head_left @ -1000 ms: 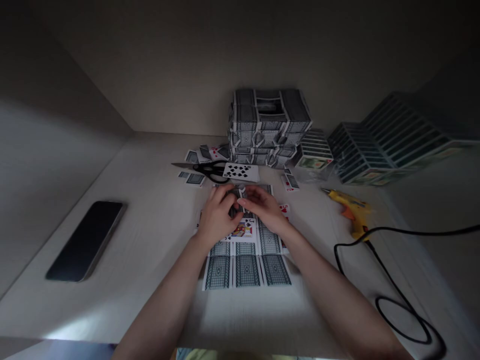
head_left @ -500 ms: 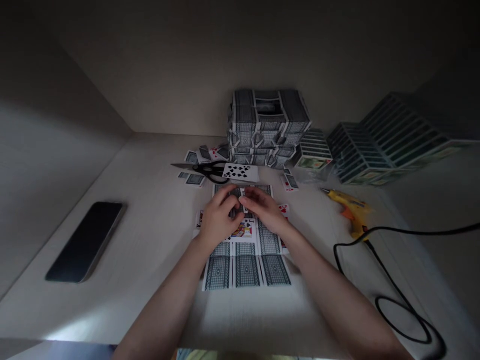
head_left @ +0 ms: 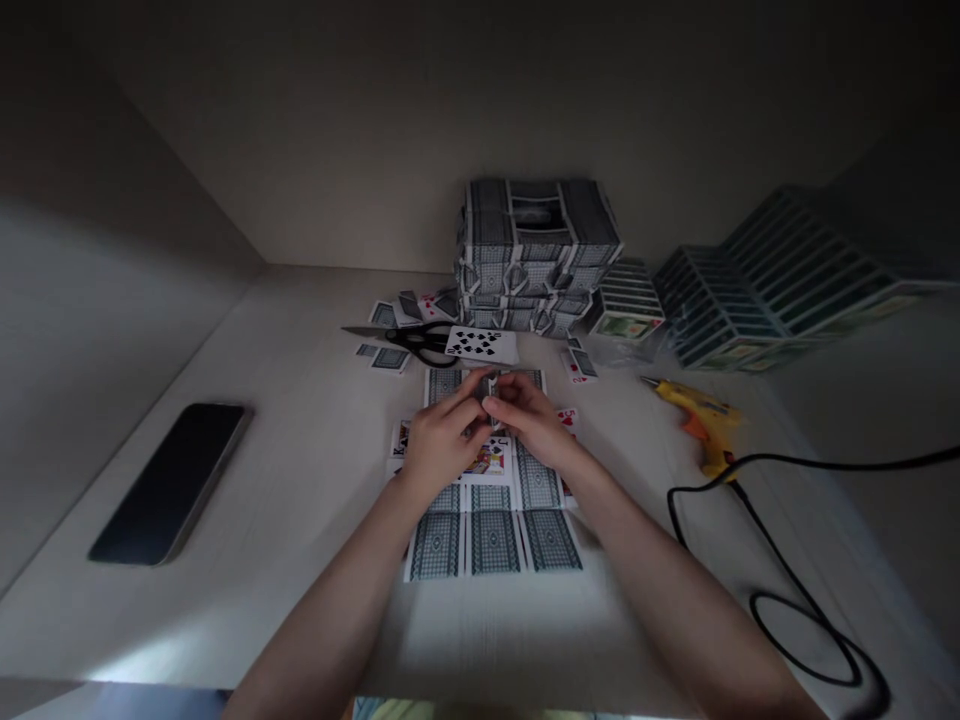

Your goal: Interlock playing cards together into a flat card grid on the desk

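My left hand (head_left: 439, 440) and my right hand (head_left: 529, 420) meet over a flat sheet of joined playing cards (head_left: 495, 540) on the desk. Both hands pinch a small folded card (head_left: 489, 395) between their fingertips, held upright just above the sheet. A face-up court card (head_left: 489, 460) lies under my wrists. Most cards in the sheet lie face down with a grey-green patterned back.
A box built from cards (head_left: 536, 255) stands at the back wall. Black scissors (head_left: 409, 338) and a nine of spades (head_left: 481, 345) lie before it, with loose card scraps. Card decks (head_left: 757, 290) are lined up at right. A yellow glue gun (head_left: 701, 420) with black cable (head_left: 787, 580) lies right; a phone (head_left: 169, 480) lies left.
My fingertips have drawn closer together and risen a little, turning the small card more upright. Nothing else on the desk has moved.
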A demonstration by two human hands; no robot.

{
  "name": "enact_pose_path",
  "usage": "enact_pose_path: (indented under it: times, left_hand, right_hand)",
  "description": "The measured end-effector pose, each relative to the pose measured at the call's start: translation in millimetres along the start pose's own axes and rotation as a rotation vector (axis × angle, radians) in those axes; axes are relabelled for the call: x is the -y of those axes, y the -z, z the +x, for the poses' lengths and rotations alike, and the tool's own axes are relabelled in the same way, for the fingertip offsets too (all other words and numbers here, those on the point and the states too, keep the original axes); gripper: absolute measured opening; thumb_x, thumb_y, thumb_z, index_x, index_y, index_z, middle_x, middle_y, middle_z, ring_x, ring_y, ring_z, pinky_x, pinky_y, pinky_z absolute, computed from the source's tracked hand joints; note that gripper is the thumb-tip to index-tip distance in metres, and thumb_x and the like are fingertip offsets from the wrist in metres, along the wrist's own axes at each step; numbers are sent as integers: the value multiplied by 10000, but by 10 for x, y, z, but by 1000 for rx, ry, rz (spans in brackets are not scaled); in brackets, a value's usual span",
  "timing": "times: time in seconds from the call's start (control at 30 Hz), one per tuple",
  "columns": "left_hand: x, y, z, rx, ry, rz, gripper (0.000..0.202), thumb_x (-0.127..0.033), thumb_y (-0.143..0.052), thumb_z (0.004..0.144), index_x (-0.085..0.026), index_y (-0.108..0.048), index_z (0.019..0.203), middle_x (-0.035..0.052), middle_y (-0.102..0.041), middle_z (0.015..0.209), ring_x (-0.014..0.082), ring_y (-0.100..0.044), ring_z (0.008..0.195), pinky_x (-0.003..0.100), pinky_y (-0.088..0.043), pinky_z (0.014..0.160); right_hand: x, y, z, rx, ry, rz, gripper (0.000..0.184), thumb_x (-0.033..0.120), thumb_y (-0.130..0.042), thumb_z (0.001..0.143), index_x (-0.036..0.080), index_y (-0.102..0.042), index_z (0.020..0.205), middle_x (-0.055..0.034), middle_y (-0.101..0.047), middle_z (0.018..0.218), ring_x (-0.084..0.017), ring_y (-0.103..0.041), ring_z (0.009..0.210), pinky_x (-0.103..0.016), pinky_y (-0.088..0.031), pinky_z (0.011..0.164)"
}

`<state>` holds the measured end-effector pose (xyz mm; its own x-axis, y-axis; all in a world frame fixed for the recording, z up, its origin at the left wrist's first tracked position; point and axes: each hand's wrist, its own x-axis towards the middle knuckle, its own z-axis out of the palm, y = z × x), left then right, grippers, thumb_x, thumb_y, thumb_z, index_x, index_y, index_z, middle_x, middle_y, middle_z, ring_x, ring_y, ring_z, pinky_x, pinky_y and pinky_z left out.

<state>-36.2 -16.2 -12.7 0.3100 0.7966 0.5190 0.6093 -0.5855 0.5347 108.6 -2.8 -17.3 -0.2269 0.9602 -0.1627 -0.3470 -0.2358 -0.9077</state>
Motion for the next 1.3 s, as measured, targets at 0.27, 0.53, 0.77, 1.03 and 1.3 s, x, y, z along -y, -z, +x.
enact_pose_path:
  times: [0.27,0.53,0.77,1.03,1.3]
  left_hand:
    - [0,-17,-7,3,-41,-63,72,-141,-553,776,-202,-589,786,53,-550,1307,179,-626,1043,289,-530,829]
    - [40,-76,37,-50,199,-266,74,-223,-620,771,-177,-583,815,107,-517,1262,172,-638,929,308,-549,744]
    - [68,-30,115,-114,682,-842,350,-424,-566,808,-181,-474,1042,-26,-614,639,108,-577,437,232,-505,426]
    - [76,-1,109,157,736,-983,568,-474,-662,710,-177,-522,1174,57,-680,928,200,-670,776,298,-578,569]
    - [85,-8,146,69,690,-965,497,-331,-742,651,-146,-586,1085,97,-662,1074,214,-638,948,364,-519,856]
  right_hand:
    - [37,-51,-44,-40,15,117,393,284,-798,556,231,-520,829,51,-603,766,-99,-553,626,-199,-421,478]
    - [30,29,45,-61,127,280,385,266,-781,578,265,-598,917,14,-665,932,-169,-613,924,-314,-497,795]
    - [-5,9,23,-91,216,91,510,212,-821,494,275,-608,953,12,-639,999,-193,-576,997,-365,-448,927]
    - [-24,-14,-3,10,293,-112,597,232,-839,484,298,-603,1027,7,-590,1128,-201,-535,1090,-384,-400,996]
    - [-69,19,23,-52,249,-134,888,250,-811,535,348,-388,1309,-29,-554,1187,-209,-574,1038,-416,-465,921]
